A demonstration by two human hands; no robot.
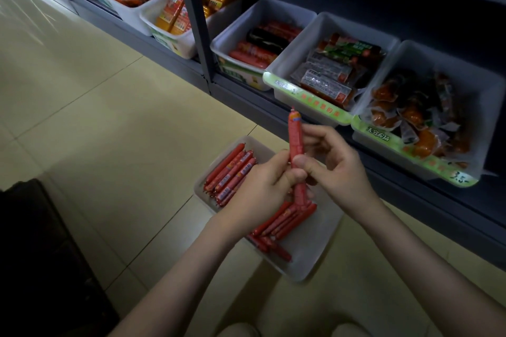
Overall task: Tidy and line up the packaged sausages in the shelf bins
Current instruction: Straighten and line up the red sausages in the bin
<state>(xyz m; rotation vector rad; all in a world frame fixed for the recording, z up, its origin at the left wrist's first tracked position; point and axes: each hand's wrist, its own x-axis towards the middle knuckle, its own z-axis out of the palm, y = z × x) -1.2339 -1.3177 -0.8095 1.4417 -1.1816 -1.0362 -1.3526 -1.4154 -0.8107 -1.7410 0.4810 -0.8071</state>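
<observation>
Now, held sausage: long axis nearly upright, crimped tip pointing up.
Hands: left hand and right hand close together, both pinching its lower half.
Position: above the grey bin on the floor, where more red sausages lie lengthwise, perhaps in two bundles.
Room: beige tiled floor; shelf bins of packaged snacks behind.

Holds one red sausage upright, gripped by left hand and right hand. Hovers above a white tray of loose red sausages on tiled floor, at six o'clock. Shows shelf bins from twelve to three o'clock.
</observation>
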